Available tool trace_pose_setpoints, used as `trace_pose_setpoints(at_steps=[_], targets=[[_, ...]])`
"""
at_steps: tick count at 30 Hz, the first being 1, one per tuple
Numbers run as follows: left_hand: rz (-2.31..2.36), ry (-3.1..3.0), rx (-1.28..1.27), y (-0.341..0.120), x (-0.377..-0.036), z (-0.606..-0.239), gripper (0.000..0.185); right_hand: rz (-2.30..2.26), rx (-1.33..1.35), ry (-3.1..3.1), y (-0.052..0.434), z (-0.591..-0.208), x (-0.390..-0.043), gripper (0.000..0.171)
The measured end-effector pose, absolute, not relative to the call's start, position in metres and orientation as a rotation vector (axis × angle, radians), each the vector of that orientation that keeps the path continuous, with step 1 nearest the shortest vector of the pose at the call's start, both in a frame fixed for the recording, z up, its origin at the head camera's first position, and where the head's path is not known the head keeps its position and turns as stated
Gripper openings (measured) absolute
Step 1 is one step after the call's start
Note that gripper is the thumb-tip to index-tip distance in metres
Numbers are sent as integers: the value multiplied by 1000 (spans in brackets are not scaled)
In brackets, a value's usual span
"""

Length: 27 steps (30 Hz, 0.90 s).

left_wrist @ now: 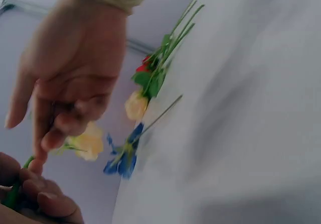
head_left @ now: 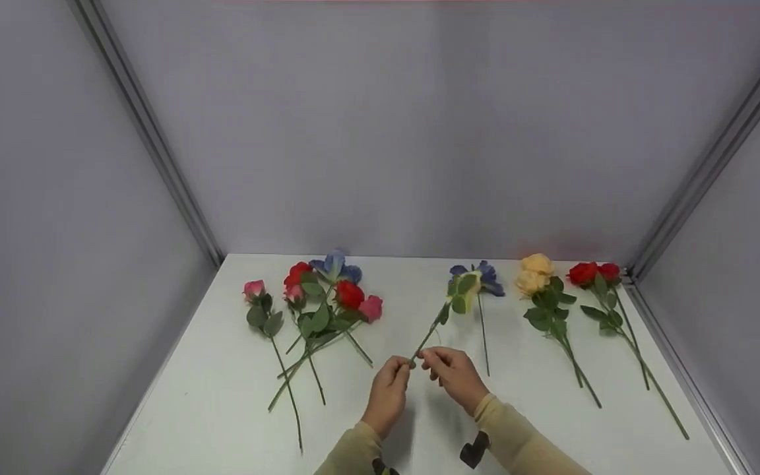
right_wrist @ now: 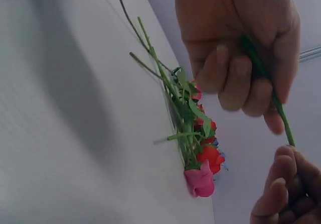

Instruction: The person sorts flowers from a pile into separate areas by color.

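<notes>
You have a white worktop (head_left: 221, 409) under everything. Left of the blue iris (head_left: 485, 277) lie a bundle of red and pink roses (head_left: 327, 297) and one pink rose (head_left: 254, 290); right of it, yellow roses (head_left: 535, 274), then red roses (head_left: 591, 272).

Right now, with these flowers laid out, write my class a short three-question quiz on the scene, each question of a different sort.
1. True or false: the yellow roses lie at the far left of the row.
2. What does the left hand grip? A) a pink rose B) a leaf C) a green stem
3. Fill in: the flower lying alone just right of the held stem is ____.
Key: 1 false, the yellow roses lie toward the right, beside the red roses. 2 C. 3 blue, the blue flower.
</notes>
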<state>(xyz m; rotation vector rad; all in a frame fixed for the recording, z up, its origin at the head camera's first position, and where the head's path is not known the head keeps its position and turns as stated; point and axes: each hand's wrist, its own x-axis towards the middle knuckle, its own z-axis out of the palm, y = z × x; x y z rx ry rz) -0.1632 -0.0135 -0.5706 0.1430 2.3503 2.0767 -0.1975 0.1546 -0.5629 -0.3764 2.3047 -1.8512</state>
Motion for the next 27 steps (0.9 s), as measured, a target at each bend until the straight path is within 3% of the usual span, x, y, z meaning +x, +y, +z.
trace_pose_setpoints(at_steps=[6,14,19,27], targets=[[1923,2542,341,9,-169,-575,7,-1917,-97,2323,159,-566,-198,30],[1594,2680,470,7,-180,-576,15,-1955,112,2348,182,-572,-206,21],[1511,2760,411,-33,-186,-573,17,-1972,150,2393,217,-575,-209,13],[1456,2961,138,-124,-197,-567,13,-1702,166,2692,278,-578,-216,18]])
